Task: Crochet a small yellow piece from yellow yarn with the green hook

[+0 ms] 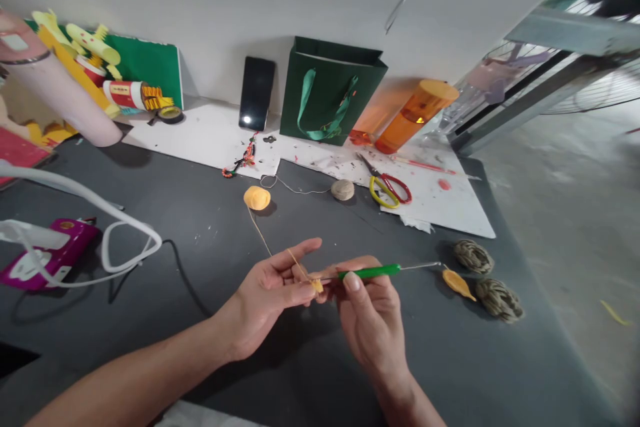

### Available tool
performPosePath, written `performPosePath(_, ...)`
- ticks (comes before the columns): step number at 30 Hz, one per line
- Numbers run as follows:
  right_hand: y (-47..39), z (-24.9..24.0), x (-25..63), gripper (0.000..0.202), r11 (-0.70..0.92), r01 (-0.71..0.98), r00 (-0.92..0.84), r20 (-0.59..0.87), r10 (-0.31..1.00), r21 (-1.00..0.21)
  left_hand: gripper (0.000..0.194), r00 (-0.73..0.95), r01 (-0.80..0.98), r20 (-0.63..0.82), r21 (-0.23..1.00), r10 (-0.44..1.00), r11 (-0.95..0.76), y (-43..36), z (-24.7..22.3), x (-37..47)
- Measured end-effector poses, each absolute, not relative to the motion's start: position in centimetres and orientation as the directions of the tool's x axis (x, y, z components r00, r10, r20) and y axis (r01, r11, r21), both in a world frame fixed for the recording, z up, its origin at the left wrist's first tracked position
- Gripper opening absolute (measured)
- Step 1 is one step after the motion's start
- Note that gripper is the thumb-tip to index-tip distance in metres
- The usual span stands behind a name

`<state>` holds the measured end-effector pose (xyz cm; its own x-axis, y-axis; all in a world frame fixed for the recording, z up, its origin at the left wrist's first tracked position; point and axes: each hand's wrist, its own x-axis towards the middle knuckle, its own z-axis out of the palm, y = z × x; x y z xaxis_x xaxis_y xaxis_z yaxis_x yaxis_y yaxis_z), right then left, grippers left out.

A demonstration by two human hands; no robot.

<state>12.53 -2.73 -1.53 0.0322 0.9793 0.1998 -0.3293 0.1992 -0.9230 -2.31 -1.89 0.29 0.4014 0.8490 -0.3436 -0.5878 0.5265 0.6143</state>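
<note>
My left hand [275, 293] pinches a small yellow crocheted piece [317, 285] between thumb and fingers, its index finger stretched out with yarn running over it. From there the yarn leads back to a yellow yarn ball [257, 198] on the dark table [200, 213]. In my right hand [370, 307] is a crochet hook with a green handle [373, 271]; its tip meets the yellow piece. Right of that hand lie a yellow leaf-shaped piece [457, 284] and two grey-green yarn bundles [473, 257].
Scissors [384, 185] and a beige yarn ball [343, 189] lie beyond my hands. Farther back stand a green paper bag [333, 93], a phone [257, 93] and an orange bottle [415, 117]. White cables [125, 233] and a purple device [55, 253] are at left.
</note>
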Motion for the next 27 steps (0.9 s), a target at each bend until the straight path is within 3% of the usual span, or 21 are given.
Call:
performPosePath(7,-3.01,-2.06,12.56,0.007,0.219,-0.336,0.026,0.224,0.974,-0.916,0.049,0.383,-0.583,-0.315,0.647,0.868,0.492,-2.06,0.24,-2.56)
performPosePath(13,-3.53,-2.47,13.19,0.009,0.251,-0.142,0.058,0.245,0.968,-0.957,0.050,0.311,-0.544,-0.325,0.710,0.893,0.448,-2.02,0.13,-2.67)
performPosePath(19,-3.65,-1.92,13.01,0.011,0.287,-0.078,0.065,0.282,0.957,-0.955,0.053,0.230,-0.501,-0.329,0.767,0.916,0.401,-1.97,0.17,-2.77)
performPosePath(27,-3.72,-2.14,12.79,0.010,0.298,-0.148,0.066,0.291,0.954,-0.943,0.052,0.320,-0.563,-0.311,0.697,0.895,0.443,-2.35,0.09,-2.44)
